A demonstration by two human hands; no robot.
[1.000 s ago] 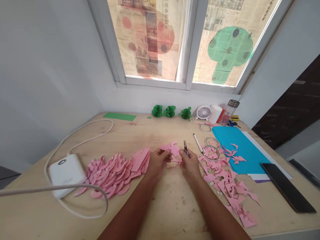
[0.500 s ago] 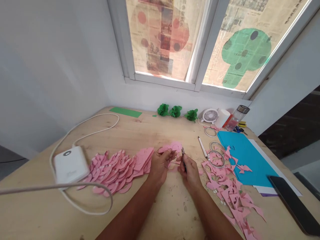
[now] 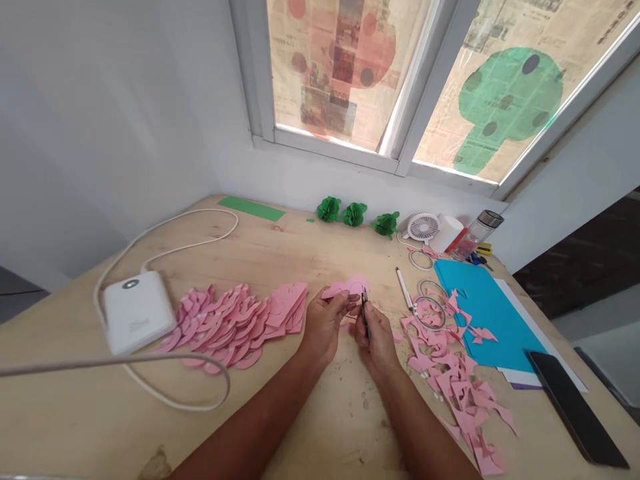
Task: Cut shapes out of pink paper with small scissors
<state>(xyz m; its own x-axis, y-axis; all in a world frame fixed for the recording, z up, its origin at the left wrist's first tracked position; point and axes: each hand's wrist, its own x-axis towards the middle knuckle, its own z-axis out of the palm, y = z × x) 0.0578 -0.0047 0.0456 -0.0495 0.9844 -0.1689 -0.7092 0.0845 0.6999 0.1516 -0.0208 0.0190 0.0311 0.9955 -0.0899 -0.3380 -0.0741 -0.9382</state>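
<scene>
My left hand [image 3: 323,325] pinches a piece of pink paper [image 3: 357,285] over the middle of the table. My right hand [image 3: 376,337] is closed around small dark scissors [image 3: 365,310], whose blades point away from me and meet the paper's right side. Whether the blades are apart is too small to tell. Left of my left hand lies a heap of cut pink paper shapes [image 3: 230,327], with flatter pink sheets [image 3: 287,307] at its right end. Pink paper scraps [image 3: 457,380] are strewn to the right of my right hand.
A white power bank [image 3: 139,312] with a looping cable lies left. Green paper balls [image 3: 355,214], a small fan [image 3: 423,227] and a bottle [image 3: 477,235] line the back. On the right are a pen [image 3: 404,288], metal rings [image 3: 431,312], blue paper [image 3: 493,313] and a black phone [image 3: 577,407].
The scissors have moved along the pink paper, whose outer edge now looks rounder. Both hands stay almost in place, and the whole view has shifted slightly.
</scene>
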